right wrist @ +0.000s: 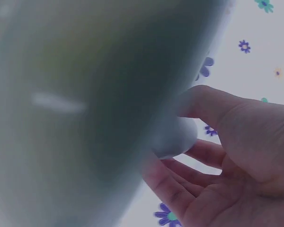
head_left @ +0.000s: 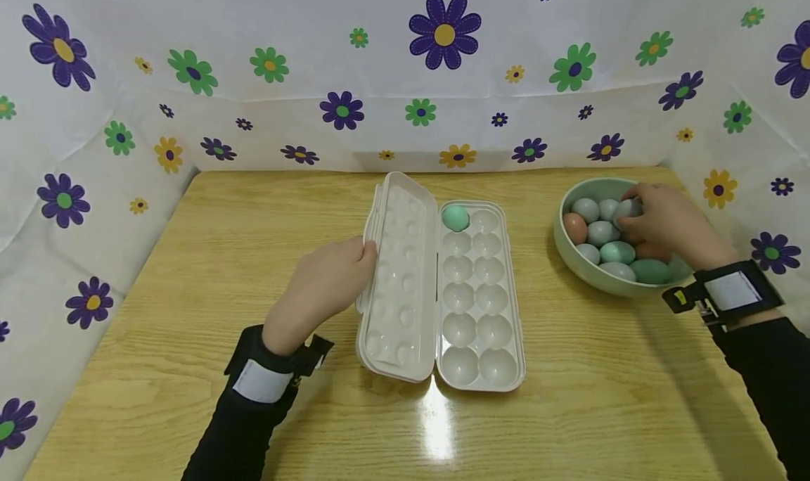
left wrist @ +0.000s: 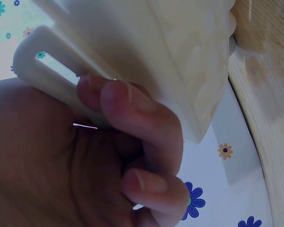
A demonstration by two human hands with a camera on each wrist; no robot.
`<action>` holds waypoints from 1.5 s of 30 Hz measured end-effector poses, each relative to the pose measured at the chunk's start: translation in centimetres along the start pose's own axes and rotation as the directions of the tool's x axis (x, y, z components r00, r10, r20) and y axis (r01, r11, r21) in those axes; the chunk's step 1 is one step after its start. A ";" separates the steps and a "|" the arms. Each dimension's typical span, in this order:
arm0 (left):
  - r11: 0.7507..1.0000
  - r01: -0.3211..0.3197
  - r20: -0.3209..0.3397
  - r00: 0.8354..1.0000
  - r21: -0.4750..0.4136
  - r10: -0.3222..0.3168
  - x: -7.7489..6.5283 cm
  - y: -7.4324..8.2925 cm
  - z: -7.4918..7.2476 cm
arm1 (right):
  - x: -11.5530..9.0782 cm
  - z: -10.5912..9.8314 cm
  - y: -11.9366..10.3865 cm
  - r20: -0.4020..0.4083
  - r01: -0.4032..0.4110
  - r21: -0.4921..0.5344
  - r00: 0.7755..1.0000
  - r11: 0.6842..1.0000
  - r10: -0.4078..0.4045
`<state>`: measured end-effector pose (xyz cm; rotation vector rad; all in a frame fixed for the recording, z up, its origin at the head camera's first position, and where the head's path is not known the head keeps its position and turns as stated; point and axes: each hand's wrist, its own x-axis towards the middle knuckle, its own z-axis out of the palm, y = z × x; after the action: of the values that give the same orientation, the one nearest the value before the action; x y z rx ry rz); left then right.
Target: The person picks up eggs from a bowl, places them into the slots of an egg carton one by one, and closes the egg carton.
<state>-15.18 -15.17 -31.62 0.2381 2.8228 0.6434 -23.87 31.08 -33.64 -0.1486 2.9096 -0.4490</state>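
A white plastic egg carton (head_left: 511,284) stands unfolded on the table, its dimpled lid (head_left: 399,284) tilted up on the left. One green egg (head_left: 455,218) sits in the far left cup. With thumb and curled fingers my left hand (head_left: 325,277) grips the lid's outer edge, by a slotted handle (left wrist: 61,71) in the left wrist view. At the right, my right hand (head_left: 671,221) reaches into a pale green bowl (head_left: 585,273) and holds a pale grey egg (right wrist: 177,137) between thumb and fingers. Part of that egg is hidden behind the bowl's blurred side in the right wrist view.
Several grey, green and brown eggs, such as a brown egg (head_left: 574,228) and a dark green egg (head_left: 650,271), fill the bowl. The wooden table (head_left: 209,256) ends at a flower-printed cloth (head_left: 380,59) behind and on both sides.
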 end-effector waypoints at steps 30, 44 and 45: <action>0.999 0.002 -0.016 1.000 0.038 -0.001 -0.1 -0.2 0.2 | 0.1 -0.3 -10.4 0.003 0.130 0.012 0.991 0.991 -0.130; 0.999 -0.002 -0.021 1.000 0.052 0.003 0.2 -0.3 0.3 | 2.0 1.2 -12.6 -0.022 0.205 0.018 0.979 0.979 -0.205; 0.999 -0.002 -0.020 1.000 0.052 0.003 0.2 -0.3 0.3 | 2.2 1.3 -12.7 -0.027 0.214 0.017 0.977 0.977 -0.213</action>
<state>-15.29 -15.28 -32.08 0.2462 2.8617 0.5764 -24.86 18.37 -31.29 -0.4594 2.9245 -0.5171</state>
